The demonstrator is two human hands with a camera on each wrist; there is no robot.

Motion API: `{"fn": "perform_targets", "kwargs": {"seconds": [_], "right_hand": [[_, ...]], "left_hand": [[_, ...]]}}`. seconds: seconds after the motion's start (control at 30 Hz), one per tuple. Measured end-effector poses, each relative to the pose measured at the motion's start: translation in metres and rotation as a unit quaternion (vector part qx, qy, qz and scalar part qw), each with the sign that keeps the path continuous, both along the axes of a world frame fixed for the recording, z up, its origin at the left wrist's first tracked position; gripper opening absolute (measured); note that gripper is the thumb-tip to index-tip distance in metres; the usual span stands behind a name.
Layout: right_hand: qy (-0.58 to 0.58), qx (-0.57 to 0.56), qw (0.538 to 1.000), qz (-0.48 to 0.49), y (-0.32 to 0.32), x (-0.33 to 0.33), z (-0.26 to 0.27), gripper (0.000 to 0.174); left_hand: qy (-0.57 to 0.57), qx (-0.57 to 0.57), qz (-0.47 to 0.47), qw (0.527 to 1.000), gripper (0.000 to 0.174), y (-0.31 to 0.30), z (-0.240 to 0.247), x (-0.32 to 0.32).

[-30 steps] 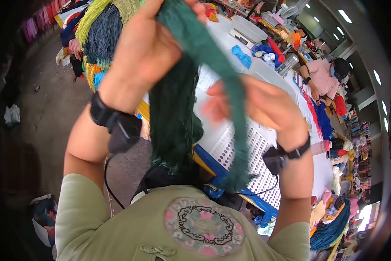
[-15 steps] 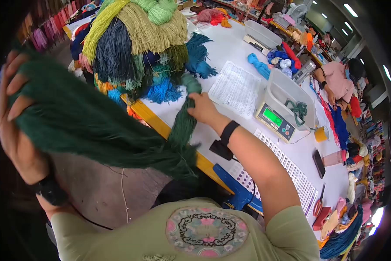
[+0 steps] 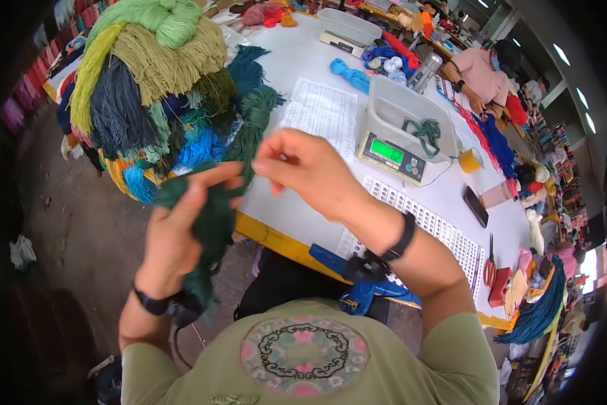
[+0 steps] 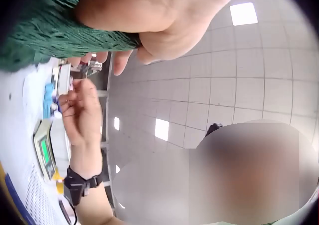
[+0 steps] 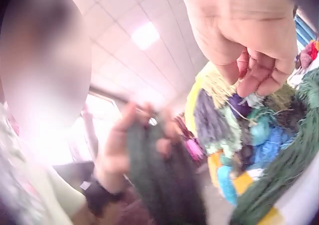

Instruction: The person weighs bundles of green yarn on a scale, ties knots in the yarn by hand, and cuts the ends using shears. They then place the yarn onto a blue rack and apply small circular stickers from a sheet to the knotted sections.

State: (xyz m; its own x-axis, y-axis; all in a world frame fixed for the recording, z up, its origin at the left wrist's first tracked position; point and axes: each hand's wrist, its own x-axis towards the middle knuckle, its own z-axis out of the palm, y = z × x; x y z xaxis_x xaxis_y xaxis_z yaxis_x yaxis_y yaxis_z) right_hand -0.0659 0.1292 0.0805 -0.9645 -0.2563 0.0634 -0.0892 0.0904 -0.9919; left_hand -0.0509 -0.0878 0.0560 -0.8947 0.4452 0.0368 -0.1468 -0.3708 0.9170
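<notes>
My left hand (image 3: 172,236) grips a dark green skein of yarn (image 3: 212,236), which hangs down past the palm. In the left wrist view the skein (image 4: 65,30) runs between thumb and fingers. Just to the right, my right hand (image 3: 310,172) is raised over the table's front edge, fingers loosely bent; no yarn shows in it in the right wrist view, where this hand (image 5: 244,30) hangs at the top. Another dark green skein (image 3: 255,118) lies beyond both hands on the table, beside the big yarn pile (image 3: 168,61).
A printed sheet (image 3: 320,115) lies mid-table. Right of it stands a scale (image 3: 391,156) bearing a clear plastic bin (image 3: 398,101) with green yarn inside. A perforated card (image 3: 425,229), phone (image 3: 475,206) and scissors (image 3: 490,266) lie nearer. A person (image 3: 482,74) works at the far right.
The spread skein in my left hand has come in from the far left and now hangs bunched near the middle. My right hand has let go of the other skein, which now lies on the table.
</notes>
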Motion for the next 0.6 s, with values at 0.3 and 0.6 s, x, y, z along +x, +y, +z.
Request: {"fn": "perform_targets", "kwargs": {"seconds": [0.3,0.6], "right_hand": [[0.018,0.037,0.997,-0.066,0.041,0.074,0.011,0.010],[0.076,0.018,0.990,-0.116,0.072,0.088,-0.001,0.005]], "left_hand": [[0.029,0.092,-0.175,0.980,0.083,0.094,0.005,0.008],[-0.005,0.136,-0.058,0.989,0.032,0.116,-0.001,0.025]]}}
